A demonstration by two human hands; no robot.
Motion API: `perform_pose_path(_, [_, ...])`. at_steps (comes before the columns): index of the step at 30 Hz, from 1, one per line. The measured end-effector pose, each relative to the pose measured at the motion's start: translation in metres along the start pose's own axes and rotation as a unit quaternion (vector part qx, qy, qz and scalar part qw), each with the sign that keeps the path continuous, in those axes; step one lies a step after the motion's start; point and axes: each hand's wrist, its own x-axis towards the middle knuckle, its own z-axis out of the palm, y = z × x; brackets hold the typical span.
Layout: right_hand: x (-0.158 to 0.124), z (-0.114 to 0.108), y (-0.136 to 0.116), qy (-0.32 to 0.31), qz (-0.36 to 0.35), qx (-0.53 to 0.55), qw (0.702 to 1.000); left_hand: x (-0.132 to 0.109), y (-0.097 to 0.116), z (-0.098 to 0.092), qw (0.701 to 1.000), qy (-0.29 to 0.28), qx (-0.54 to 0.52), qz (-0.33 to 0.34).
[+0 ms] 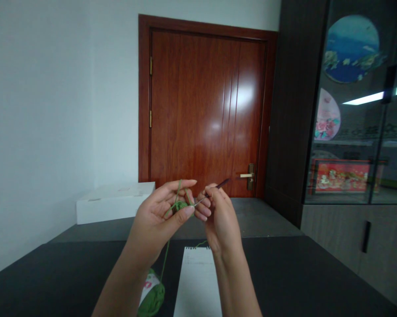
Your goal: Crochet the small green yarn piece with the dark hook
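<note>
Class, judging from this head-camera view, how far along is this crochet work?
Done: a small green crocheted piece sits in the left hand. In hand: the right hand holds a crochet hook at that piece. Remaining: a banded green yarn ball on the table, its strand running up to the piece.

open air lies between the hands [152,224] [221,220] and the door [205,110].

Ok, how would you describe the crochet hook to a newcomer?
Above the dark table, find the right hand. It pinches a slim crochet hook, the only dark-handled tool there, its thin metal tip reaching the green crochet piece held in the left hand.
</note>
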Motion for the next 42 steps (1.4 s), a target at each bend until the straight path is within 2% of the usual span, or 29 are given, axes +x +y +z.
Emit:
perform_pose_path(11, [0.001,0.000,0.000,-0.017,0.074,0.041,0.996,-0.001,-0.001,-0.002,0.998,-0.036,-0.048,-0.011])
perform_pose_path(19, [0.000,0.001,0.000,-0.022,0.080,0.054,0.995,-0.001,0.001,0.000,0.998,-0.038,-0.057,-0.004])
perform_pose_path(27, [-0.001,0.003,0.001,-0.019,0.075,0.067,0.995,-0.002,0.008,0.004,1.000,-0.014,-0.011,0.006])
perform_pose_path(34, [-0.003,0.005,0.003,-0.027,0.096,0.081,0.992,-0.001,0.009,0.006,0.998,-0.014,-0.059,-0.023])
perform_pose_path(38, [0.002,-0.002,0.002,-0.047,0.141,0.136,0.980,0.000,0.007,0.004,0.997,-0.008,-0.075,-0.032])
perform_pose_path(42, [0.008,-0.010,-0.001,-0.100,0.205,0.211,0.950,0.002,0.006,0.004,0.995,0.005,-0.088,-0.041])
